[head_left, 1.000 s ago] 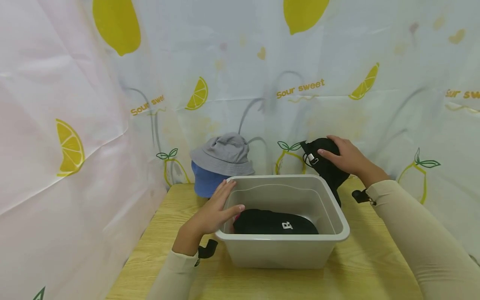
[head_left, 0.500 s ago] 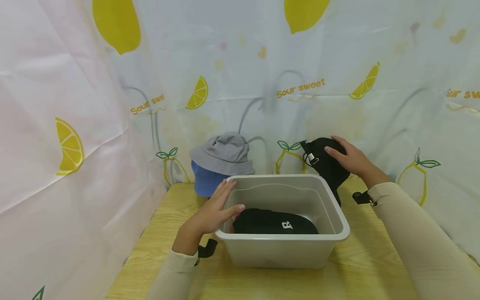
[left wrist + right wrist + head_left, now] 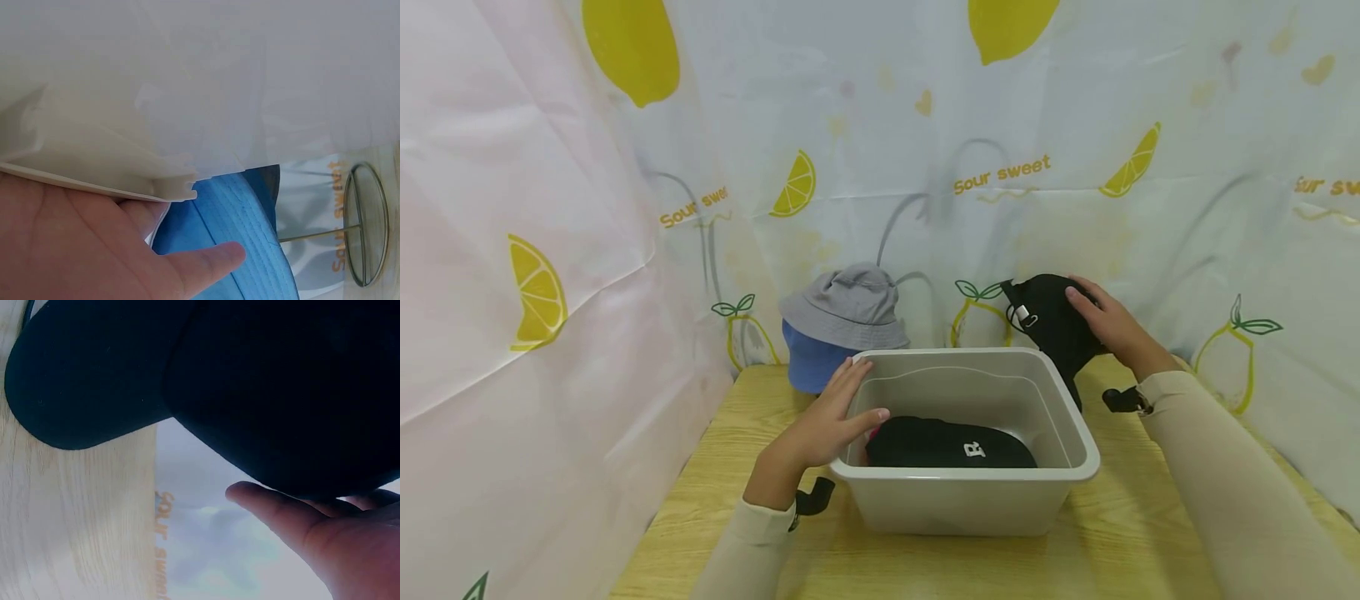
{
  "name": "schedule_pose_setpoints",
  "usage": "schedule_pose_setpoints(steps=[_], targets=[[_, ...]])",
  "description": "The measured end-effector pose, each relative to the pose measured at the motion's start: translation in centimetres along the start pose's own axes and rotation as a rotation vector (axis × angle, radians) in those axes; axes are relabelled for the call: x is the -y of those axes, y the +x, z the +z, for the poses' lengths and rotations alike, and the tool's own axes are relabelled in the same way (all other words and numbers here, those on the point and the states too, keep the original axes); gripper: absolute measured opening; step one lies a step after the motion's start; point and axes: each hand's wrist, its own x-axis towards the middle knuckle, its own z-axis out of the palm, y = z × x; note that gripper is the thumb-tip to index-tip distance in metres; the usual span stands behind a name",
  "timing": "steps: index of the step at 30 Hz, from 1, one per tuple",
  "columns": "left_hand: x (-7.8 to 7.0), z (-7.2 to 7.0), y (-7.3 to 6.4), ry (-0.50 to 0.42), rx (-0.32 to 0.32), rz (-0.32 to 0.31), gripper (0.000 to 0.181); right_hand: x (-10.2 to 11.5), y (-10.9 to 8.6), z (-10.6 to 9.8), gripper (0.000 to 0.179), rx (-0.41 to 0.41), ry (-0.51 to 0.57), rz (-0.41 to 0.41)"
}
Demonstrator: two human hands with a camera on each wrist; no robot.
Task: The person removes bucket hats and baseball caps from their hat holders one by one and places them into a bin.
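The outer black cap (image 3: 1051, 321), its length from eleven to five, lies at nine o'clock from the nearer right hand (image 3: 1120, 327), unclenched, only touching.

The cap (image 3: 1051, 312) is behind the right rear corner of the grey bin (image 3: 958, 507); it is black, its brim (image 3: 87, 375) pointing down. The bin stands upright, its top open.

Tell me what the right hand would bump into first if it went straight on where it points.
The cap behind the bin: the right hand appears to touch it. Beyond that, probably the backdrop, though depth is hard to judge.
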Motion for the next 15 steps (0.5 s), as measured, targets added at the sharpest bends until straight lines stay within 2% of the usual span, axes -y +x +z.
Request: schedule_pose_setpoints(steps=[5, 15], targets=[[-0.1, -0.1, 0.0, -0.005, 0.000, 0.004, 0.088, 0.3, -0.4, 0.0, 0.074, -0.002, 0.063, 0.022], [0.0, -0.1, 0.0, -0.002, 0.000, 0.001, 0.087, -1.4, 0.3, -0.3, 0.077, 0.010, 0.043, 0.067]])
